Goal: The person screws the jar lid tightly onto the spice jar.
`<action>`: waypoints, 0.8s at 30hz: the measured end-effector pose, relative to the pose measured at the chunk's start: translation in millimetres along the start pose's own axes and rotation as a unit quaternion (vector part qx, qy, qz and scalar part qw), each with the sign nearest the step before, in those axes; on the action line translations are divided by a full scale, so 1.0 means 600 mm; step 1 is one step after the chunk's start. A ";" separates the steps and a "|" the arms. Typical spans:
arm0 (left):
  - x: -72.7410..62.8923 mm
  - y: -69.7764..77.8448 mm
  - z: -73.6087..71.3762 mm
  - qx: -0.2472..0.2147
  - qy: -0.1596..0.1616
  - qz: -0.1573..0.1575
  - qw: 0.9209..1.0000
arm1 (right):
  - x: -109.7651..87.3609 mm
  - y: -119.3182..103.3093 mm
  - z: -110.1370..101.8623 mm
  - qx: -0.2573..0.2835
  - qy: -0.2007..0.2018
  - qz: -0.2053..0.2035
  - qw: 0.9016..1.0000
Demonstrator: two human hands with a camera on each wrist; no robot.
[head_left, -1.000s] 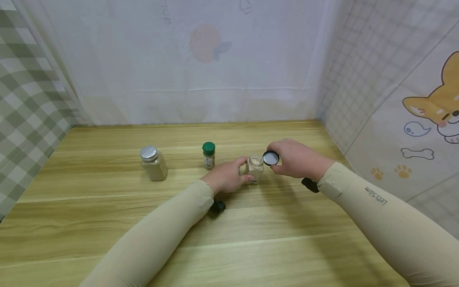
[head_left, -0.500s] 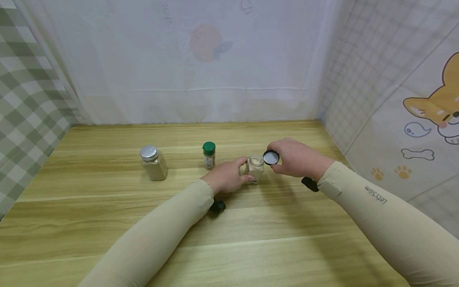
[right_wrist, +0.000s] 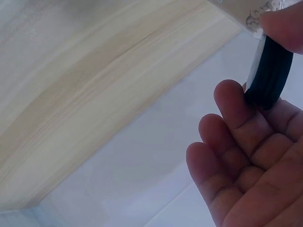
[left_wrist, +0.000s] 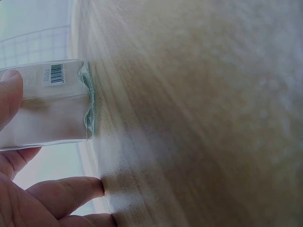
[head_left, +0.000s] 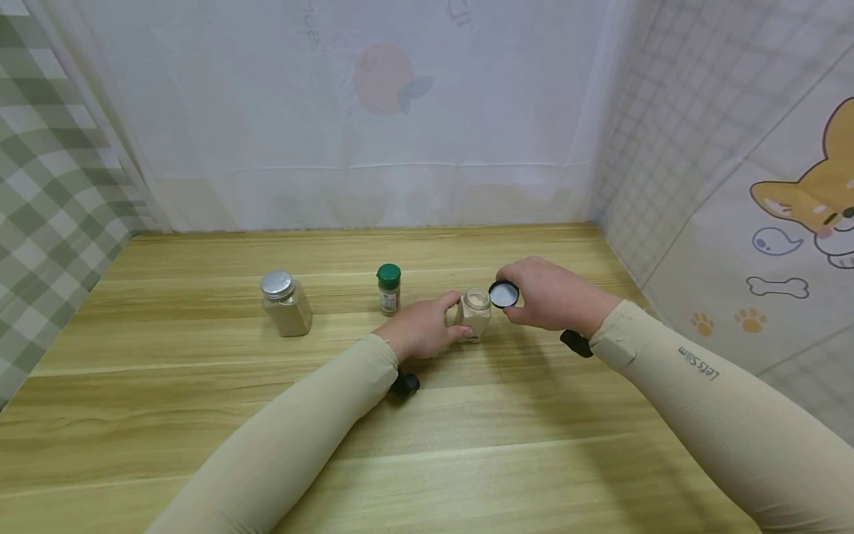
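In the head view a glass jar [head_left: 475, 319] of pale powder stands upright on the table with its mouth uncovered. My left hand [head_left: 427, 328] grips it between thumb and fingers from the left. The left wrist view shows the same jar [left_wrist: 52, 106] with a barcode label; two fingertips touch the table beside it. My right hand [head_left: 550, 293] pinches a black lid [head_left: 503, 294] tilted just right of the jar's mouth, its white inside facing the head camera. In the right wrist view the lid [right_wrist: 271, 71] sits between thumb and fingers.
A green-capped spice bottle [head_left: 388, 289] stands left of the jar, beyond my left hand. Farther left is a square jar [head_left: 288, 308] with a silver lid. The wooden table [head_left: 427, 475] ends at a white cloth backdrop [head_left: 267, 111], with a patterned cloth [head_left: 707, 222] at the right.
The lid in my right hand has tilted very slightly. Both hands and the jar stay in the same places.
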State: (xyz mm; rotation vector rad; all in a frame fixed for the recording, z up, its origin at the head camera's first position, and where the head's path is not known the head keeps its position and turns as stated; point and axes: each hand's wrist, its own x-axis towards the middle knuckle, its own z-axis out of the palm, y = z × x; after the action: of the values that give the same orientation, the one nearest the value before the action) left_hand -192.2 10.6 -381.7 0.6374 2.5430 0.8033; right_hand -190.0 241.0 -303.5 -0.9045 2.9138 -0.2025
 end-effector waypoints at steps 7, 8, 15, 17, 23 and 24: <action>0.001 0.001 -0.001 0.000 -0.003 -0.002 1.000 | -0.001 0.000 -0.001 -0.007 0.013 -0.007 1.000; 0.000 0.000 -0.001 0.000 -0.003 -0.002 1.000 | -0.001 -0.001 -0.002 -0.007 0.015 -0.008 1.000; 0.001 -0.001 -0.001 0.000 -0.003 0.001 1.000 | -0.002 0.000 -0.002 -0.010 0.025 -0.019 0.999; 0.001 -0.001 -0.001 0.001 -0.002 0.000 1.000 | -0.002 0.000 -0.002 -0.010 0.028 -0.021 0.999; 0.001 -0.001 0.000 -0.002 0.000 -0.002 1.000 | -0.004 -0.001 -0.003 -0.011 0.029 -0.019 0.999; 0.000 -0.001 0.000 -0.003 0.000 -0.003 1.000 | -0.004 -0.001 -0.003 -0.011 0.028 -0.018 0.999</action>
State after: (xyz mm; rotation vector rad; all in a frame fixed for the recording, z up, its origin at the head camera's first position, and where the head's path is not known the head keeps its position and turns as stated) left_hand -192.4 10.4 -382.4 0.6279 2.5398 0.8074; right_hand -188.2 242.0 -301.8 -0.9708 2.9591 -0.2019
